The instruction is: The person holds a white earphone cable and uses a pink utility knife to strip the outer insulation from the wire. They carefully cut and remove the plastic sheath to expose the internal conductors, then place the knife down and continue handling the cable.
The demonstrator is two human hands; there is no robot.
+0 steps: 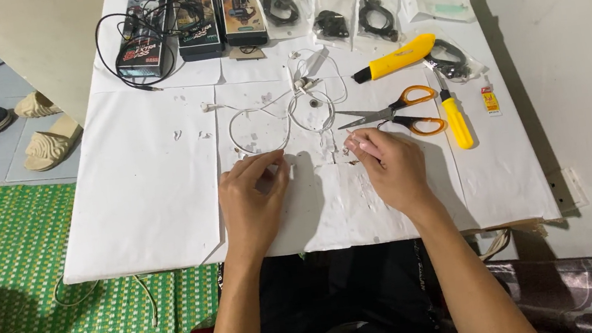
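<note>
We see our left hand (251,198) resting on the white paper-covered table (143,208), fingers curled together and pinching the thin white earphone cable (260,122) near a small white piece just beyond the fingertips. The cable loops away from those fingertips toward the far side of the table. Our right hand (390,166) lies close by, fingers pressed together; we cannot tell whether they pinch anything. Just beyond its fingertips lie the orange-handled scissors (398,110), with a yellow-handled screwdriver (454,115) beside them.
</note>
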